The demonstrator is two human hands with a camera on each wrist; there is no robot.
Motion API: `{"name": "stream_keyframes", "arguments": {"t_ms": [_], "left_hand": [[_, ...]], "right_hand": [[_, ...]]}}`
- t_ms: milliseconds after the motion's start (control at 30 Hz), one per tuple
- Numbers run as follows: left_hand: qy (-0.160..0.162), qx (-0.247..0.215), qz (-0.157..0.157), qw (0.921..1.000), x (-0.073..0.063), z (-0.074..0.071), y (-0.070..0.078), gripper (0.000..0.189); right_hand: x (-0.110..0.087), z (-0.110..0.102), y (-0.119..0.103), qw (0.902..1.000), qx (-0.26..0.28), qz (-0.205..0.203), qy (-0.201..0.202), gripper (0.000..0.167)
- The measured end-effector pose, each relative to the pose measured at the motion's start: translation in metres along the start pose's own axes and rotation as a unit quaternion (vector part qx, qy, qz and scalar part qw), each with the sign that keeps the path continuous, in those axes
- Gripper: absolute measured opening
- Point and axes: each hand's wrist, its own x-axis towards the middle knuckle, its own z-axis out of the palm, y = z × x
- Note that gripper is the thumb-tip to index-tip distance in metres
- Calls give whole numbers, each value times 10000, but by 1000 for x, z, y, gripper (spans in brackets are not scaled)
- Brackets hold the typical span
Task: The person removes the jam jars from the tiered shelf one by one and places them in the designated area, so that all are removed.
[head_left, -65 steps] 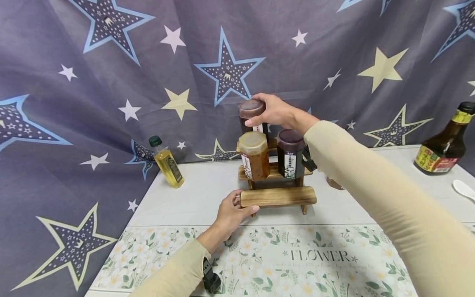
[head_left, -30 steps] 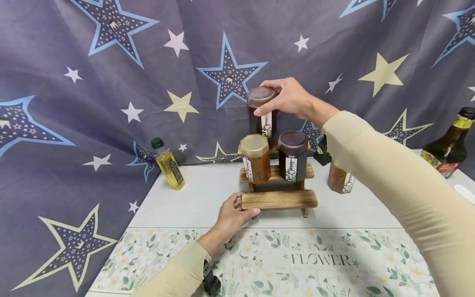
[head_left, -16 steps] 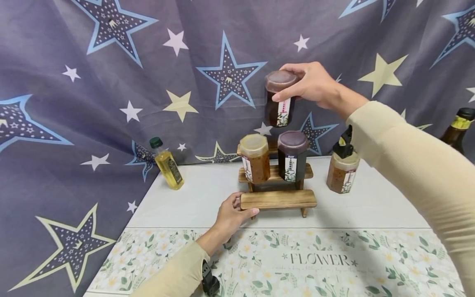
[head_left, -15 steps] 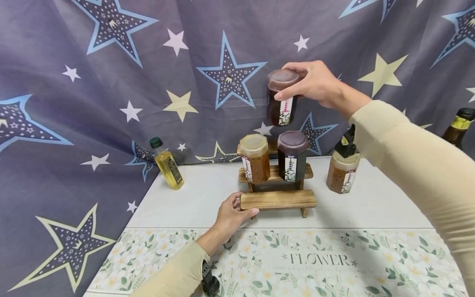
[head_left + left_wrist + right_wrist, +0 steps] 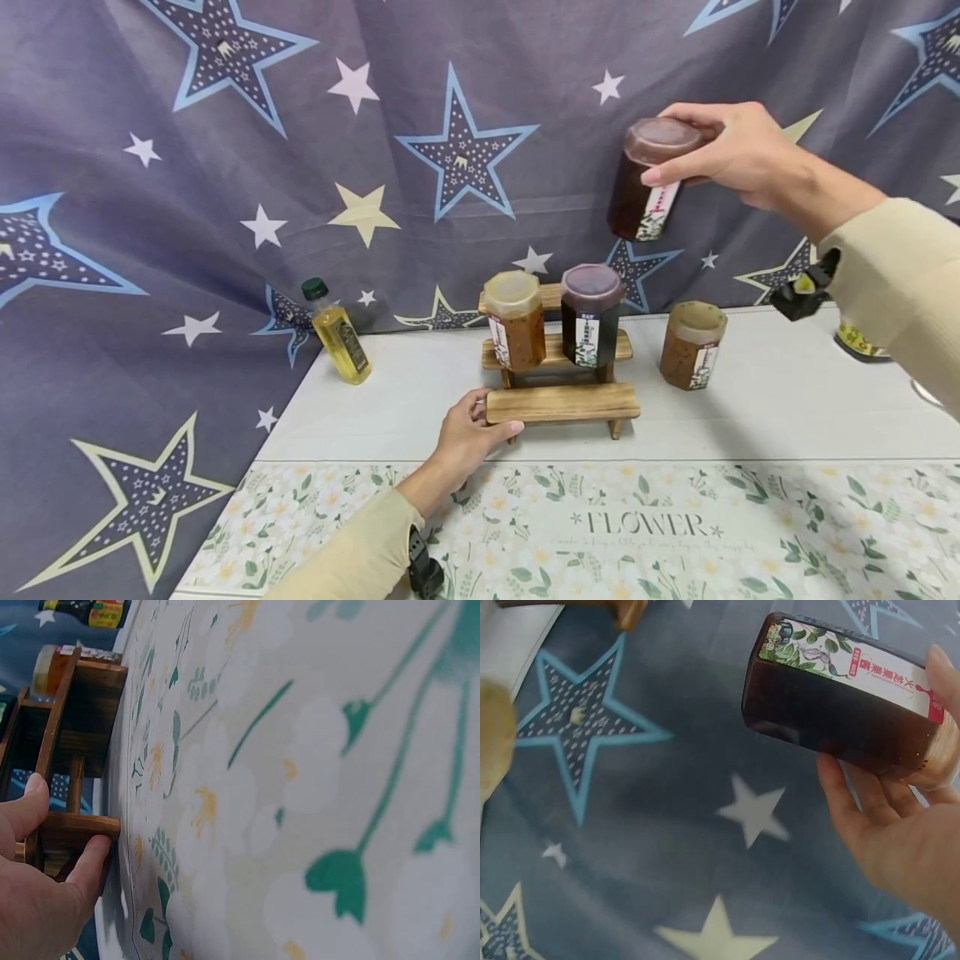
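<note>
Right hand (image 5: 738,154), upper right of head view: fingers curled round dark jar (image 5: 633,200), tilted, open air between its base and lone amber jar (image 5: 686,358). Left hand (image 5: 465,429), lower centre: thumb and fingers grip left edge of wooden stand (image 5: 562,402); white tabletop (image 5: 420,383) both sides.

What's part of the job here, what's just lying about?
Job, apparently:
dark jar in right hand
wooden stand, gripped by left hand
shelved amber jar and purple-lidded jar
off-stand amber jar, perhaps

Just lying about, likely:
oil bottle
dark bottle
</note>
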Motion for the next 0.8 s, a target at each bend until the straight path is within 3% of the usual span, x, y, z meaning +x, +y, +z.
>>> {"name": "stream_keyframes", "arguments": {"t_ms": [167, 400, 600, 800], "left_hand": [[-16, 13, 8, 10000, -1, 0, 1, 74], [-78, -48, 19, 10000, -1, 0, 1, 74], [-76, -66, 37, 9999, -1, 0, 2, 74], [-51, -22, 30, 10000, -1, 0, 2, 75]], "right_hand": [[-16, -22, 21, 9998, -124, 134, 14, 58], [-41, -50, 50, 9935, -955, 611, 134, 64], [-58, -66, 76, 9883, -1174, 912, 331, 74], [-70, -75, 101, 9859, -1239, 1025, 472, 72]]}}
